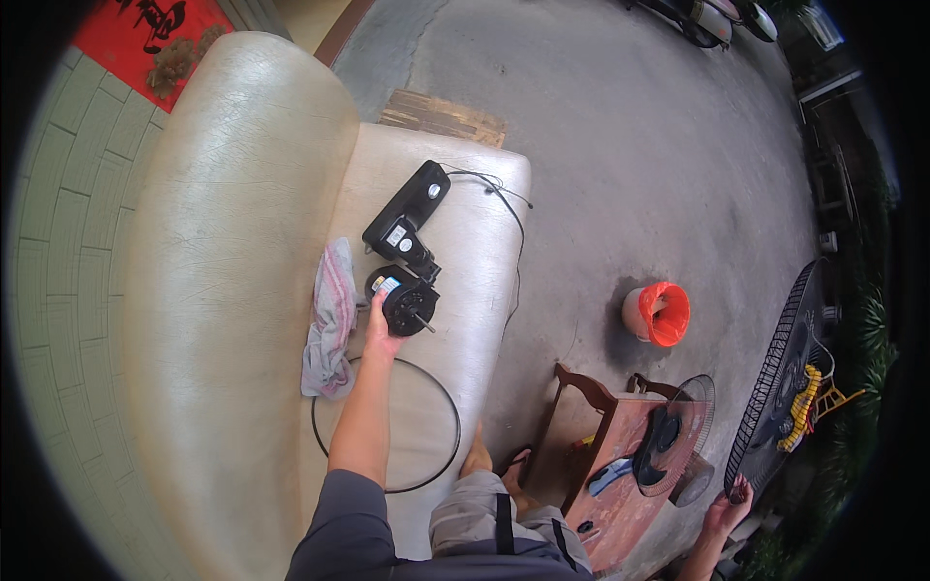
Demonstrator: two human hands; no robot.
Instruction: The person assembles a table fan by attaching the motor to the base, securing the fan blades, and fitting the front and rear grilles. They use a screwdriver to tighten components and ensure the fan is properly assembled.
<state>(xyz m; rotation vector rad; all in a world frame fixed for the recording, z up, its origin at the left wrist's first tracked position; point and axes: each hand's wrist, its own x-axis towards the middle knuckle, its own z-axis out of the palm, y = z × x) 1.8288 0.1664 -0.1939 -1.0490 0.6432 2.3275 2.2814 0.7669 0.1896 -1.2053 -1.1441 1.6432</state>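
Note:
On the pale cushioned sofa (417, 213) lies a black electric fan body (407, 208), with a long stand part, a joint and a round motor head (399, 298). My left hand (381, 334) is closed on the motor head, thumb over its label; a metal shaft sticks out on the right. A grey cloth with pink stripes (332, 324) lies beside that hand. Partly under my left forearm is a thin black hoop (457, 416). Far out at the lower right, my right hand (722, 513) is closed around a small dark object that I cannot make out.
A reddish wooden table (620, 518) at right holds a wire fan grille (702, 416), a black curved part (659, 441) and a blue item (610, 474). Beyond it stands a bin with an orange liner (664, 315). A black cord (521, 232) hangs off the sofa edge.

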